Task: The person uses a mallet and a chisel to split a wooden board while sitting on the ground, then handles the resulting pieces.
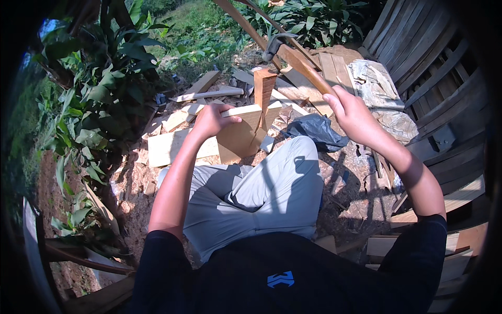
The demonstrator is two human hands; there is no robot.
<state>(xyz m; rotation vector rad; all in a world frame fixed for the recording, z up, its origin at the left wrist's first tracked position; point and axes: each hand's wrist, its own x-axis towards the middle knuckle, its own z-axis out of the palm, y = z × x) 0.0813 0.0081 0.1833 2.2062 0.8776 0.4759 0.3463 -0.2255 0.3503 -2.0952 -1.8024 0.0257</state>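
Note:
My left hand (pixel 210 124) is closed on the upper left edge of a pale wooden board (pixel 236 137), which stands on edge in front of my legs. A reddish-brown wooden piece (pixel 264 86), wide at the top and narrower below, stands upright against the board's right part; whether it is set into the board I cannot tell. In my right hand (pixel 349 114) is a claw hammer (pixel 301 63), gripped by its wooden handle. The hammer's metal head is raised, just above and right of the upright piece's top in the picture.
My crossed legs in grey trousers (pixel 282 183) are close behind the board. A black plastic bag (pixel 316 131) lies to the right. Wood offcuts (pixel 204 83) and shavings cover the ground. Leafy plants (pixel 99 94) grow at left; a slatted wooden wall (pixel 418 42) rises at right.

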